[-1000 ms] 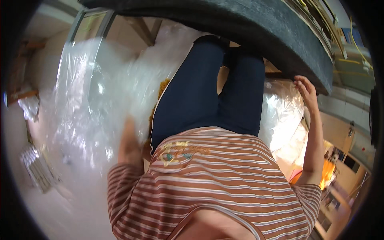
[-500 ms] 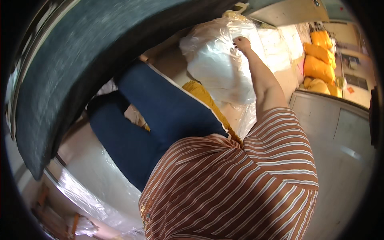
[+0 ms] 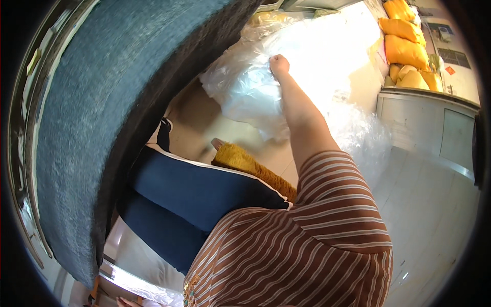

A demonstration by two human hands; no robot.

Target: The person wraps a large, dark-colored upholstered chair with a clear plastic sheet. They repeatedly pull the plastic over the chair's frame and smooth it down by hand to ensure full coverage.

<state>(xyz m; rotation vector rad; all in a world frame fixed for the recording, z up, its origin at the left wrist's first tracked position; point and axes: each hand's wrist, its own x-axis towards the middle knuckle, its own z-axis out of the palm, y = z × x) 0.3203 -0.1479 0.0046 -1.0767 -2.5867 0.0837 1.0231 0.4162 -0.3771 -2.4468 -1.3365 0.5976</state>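
My right arm reaches far forward, and my right hand [image 3: 279,65] is closed in a fist on a bunch of clear plastic sheeting [image 3: 250,97]. The crumpled, shiny sheet spreads around the fist, and its far side is washed out by bright light. At the lower left edge, only a few fingertips of my left hand [image 3: 126,303] show, close to another strip of clear plastic [image 3: 140,284]. Most of that hand is out of the picture, so its grip is hidden.
A large blue-grey fabric-covered surface [image 3: 128,77] curves along the left, beside my legs. A seat with a mustard fringed cover [image 3: 245,165] is by my hip. Several orange cushions [image 3: 406,51] are stacked at the far right above a grey cabinet [image 3: 414,117].
My body and view have turned. My right fist has shifted left in the picture with the plastic, which now billows farther toward the right. Fingertips of my left hand have come into view.
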